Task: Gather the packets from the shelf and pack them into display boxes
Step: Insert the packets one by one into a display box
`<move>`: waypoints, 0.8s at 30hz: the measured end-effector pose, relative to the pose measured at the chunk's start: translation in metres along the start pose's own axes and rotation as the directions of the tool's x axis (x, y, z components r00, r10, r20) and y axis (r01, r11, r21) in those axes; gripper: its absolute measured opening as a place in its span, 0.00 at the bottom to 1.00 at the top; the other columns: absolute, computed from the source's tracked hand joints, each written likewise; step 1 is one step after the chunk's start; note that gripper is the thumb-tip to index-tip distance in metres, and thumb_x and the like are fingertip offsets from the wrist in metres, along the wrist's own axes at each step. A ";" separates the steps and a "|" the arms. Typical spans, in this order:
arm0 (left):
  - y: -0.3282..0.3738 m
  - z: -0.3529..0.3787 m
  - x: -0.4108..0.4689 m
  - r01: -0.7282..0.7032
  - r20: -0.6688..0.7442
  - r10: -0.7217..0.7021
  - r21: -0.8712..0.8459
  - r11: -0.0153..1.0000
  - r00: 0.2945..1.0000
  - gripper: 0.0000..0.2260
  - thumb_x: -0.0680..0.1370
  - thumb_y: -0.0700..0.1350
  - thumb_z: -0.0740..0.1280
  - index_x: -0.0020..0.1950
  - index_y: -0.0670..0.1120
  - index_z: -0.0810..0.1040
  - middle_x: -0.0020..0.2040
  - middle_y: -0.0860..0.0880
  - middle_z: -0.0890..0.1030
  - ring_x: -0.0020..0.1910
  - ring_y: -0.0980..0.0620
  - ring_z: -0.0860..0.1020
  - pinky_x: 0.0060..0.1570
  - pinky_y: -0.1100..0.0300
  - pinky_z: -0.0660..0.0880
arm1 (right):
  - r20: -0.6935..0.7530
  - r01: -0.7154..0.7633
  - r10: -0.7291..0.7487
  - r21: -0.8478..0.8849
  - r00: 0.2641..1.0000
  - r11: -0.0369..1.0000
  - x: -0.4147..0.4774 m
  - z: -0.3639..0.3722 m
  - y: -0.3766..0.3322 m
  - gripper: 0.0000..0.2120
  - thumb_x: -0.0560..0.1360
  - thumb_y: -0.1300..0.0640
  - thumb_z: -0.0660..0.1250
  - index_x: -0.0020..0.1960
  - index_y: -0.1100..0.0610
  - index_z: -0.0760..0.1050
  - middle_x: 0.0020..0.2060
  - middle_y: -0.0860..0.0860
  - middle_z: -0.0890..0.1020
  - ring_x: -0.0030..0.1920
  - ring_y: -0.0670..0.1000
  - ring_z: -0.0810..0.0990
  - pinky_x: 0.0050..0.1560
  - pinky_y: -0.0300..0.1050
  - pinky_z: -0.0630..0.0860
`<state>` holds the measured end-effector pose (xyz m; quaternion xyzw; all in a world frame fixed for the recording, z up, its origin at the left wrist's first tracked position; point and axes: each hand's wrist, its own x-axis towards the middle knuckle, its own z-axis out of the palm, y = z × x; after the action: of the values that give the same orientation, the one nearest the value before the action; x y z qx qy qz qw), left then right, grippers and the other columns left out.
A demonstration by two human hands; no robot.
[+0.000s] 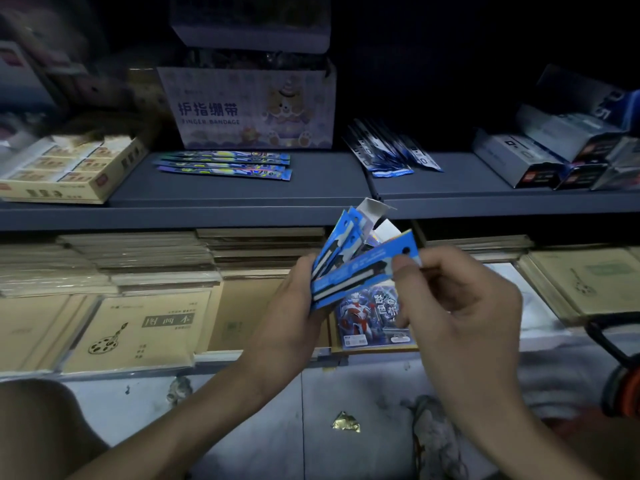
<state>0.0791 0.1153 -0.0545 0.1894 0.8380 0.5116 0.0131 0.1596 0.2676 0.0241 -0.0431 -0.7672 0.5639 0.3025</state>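
My left hand (pixel 294 299) grips a fanned bunch of blue packets (pixel 341 247) by their lower ends, in front of the shelf edge. My right hand (pixel 457 299) pinches the top end of the frontmost blue packet (pixel 367 271) between thumb and fingers. Behind the bunch stands a small display box (pixel 379 225) with white open flaps and a hero picture on its front. More long blue packets (pixel 225 165) lie flat on the grey shelf (pixel 242 192). A second pile of dark blue packets (pixel 388 150) lies to the right on the shelf.
A finger bandage box (pixel 249 105) stands at the back of the shelf. A cream eraser box (pixel 65 168) sits at left, grey boxes (pixel 554 157) at right. Stacks of brown drawing books (pixel 138 327) fill the lower level. Foil scrap (pixel 346 422) lies on the floor.
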 end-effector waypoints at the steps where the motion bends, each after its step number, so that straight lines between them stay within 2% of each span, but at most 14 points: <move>1: 0.000 0.000 0.000 0.013 0.014 -0.012 -0.037 0.999 1.000 0.18 0.81 0.45 0.69 0.66 0.59 0.68 0.51 0.62 0.80 0.49 0.69 0.78 0.41 0.75 0.71 | 0.007 -0.016 0.016 0.030 1.000 0.999 0.002 -0.001 -0.001 0.12 0.78 0.58 0.71 0.36 0.58 0.76 0.25 0.55 0.76 0.25 0.58 0.74 0.26 0.45 0.69; 4: -0.001 0.002 -0.001 0.029 0.064 -0.021 -0.127 0.991 0.998 0.13 0.82 0.45 0.68 0.63 0.57 0.70 0.52 0.59 0.82 0.48 0.67 0.79 0.43 0.73 0.73 | 0.139 -0.129 0.108 0.151 0.984 0.980 0.009 -0.001 -0.006 0.05 0.79 0.61 0.72 0.47 0.59 0.76 0.31 0.58 0.80 0.25 0.55 0.78 0.28 0.41 0.72; 5: 0.000 0.002 -0.002 0.038 0.092 -0.024 -0.153 0.987 0.995 0.13 0.83 0.44 0.67 0.62 0.57 0.71 0.51 0.57 0.82 0.46 0.65 0.80 0.42 0.72 0.74 | 0.207 -0.186 0.146 0.191 0.967 0.964 0.011 -0.001 -0.007 0.07 0.77 0.61 0.73 0.52 0.58 0.76 0.35 0.60 0.81 0.26 0.56 0.80 0.30 0.42 0.74; 7: 0.001 0.002 -0.003 0.053 0.135 -0.026 -0.203 0.978 0.990 0.12 0.82 0.42 0.67 0.59 0.58 0.71 0.47 0.55 0.82 0.41 0.63 0.79 0.37 0.70 0.74 | 0.342 -0.257 0.174 0.212 0.923 0.943 0.014 -0.002 -0.006 0.17 0.74 0.61 0.76 0.60 0.52 0.76 0.42 0.63 0.81 0.30 0.57 0.81 0.33 0.44 0.77; 10: 0.001 0.000 -0.004 0.065 0.169 -0.028 -0.217 0.974 0.985 0.14 0.82 0.40 0.67 0.62 0.56 0.72 0.50 0.55 0.83 0.47 0.65 0.80 0.43 0.69 0.76 | 0.469 -0.200 0.116 0.135 0.876 0.970 0.017 -0.005 -0.002 0.21 0.73 0.66 0.77 0.59 0.46 0.80 0.43 0.59 0.84 0.34 0.58 0.80 0.37 0.44 0.79; 13: -0.003 -0.002 -0.003 0.032 0.167 -0.006 -0.157 0.987 0.986 0.22 0.80 0.37 0.67 0.68 0.59 0.69 0.58 0.59 0.82 0.59 0.64 0.79 0.54 0.70 0.75 | 0.524 -0.115 0.074 0.047 0.849 0.992 0.022 -0.009 0.000 0.18 0.72 0.68 0.78 0.54 0.48 0.83 0.41 0.53 0.86 0.38 0.57 0.84 0.41 0.44 0.82; 16: -0.004 -0.001 -0.004 0.021 0.179 0.001 -0.123 0.992 0.984 0.21 0.76 0.43 0.65 0.68 0.57 0.71 0.57 0.63 0.81 0.59 0.63 0.79 0.55 0.67 0.75 | 0.478 -0.038 0.025 0.017 0.878 0.999 0.027 -0.014 -0.003 0.12 0.67 0.64 0.82 0.47 0.56 0.84 0.36 0.52 0.85 0.34 0.54 0.83 0.37 0.41 0.80; 17: -0.003 -0.001 -0.004 0.022 0.182 0.002 -0.127 0.992 0.983 0.20 0.77 0.44 0.65 0.68 0.56 0.71 0.57 0.63 0.81 0.59 0.63 0.79 0.55 0.66 0.76 | 0.447 0.009 -0.014 0.013 0.894 1.000 0.028 -0.015 -0.003 0.10 0.66 0.62 0.82 0.45 0.58 0.84 0.34 0.51 0.85 0.32 0.52 0.82 0.35 0.41 0.78; 20: -0.003 0.000 -0.003 0.022 0.162 0.001 -0.142 0.990 0.987 0.17 0.83 0.44 0.66 0.69 0.56 0.70 0.58 0.65 0.80 0.61 0.66 0.78 0.56 0.68 0.75 | 0.344 0.141 -0.142 0.028 0.928 0.990 0.033 -0.022 -0.010 0.10 0.65 0.57 0.81 0.42 0.59 0.84 0.32 0.51 0.83 0.30 0.49 0.78 0.33 0.46 0.76; 24: -0.006 -0.001 -0.001 0.056 0.157 -0.034 -0.138 0.989 0.987 0.16 0.83 0.42 0.66 0.67 0.58 0.67 0.59 0.66 0.78 0.60 0.73 0.75 0.54 0.74 0.70 | 0.188 0.104 -0.129 0.137 0.974 0.985 0.037 -0.036 -0.031 0.09 0.67 0.54 0.77 0.40 0.56 0.79 0.28 0.49 0.81 0.25 0.45 0.76 0.29 0.35 0.72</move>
<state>0.0782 0.1117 -0.0598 0.2078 0.8002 0.5532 0.1027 0.1561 0.3022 0.0735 0.0770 -0.7574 0.5940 0.2599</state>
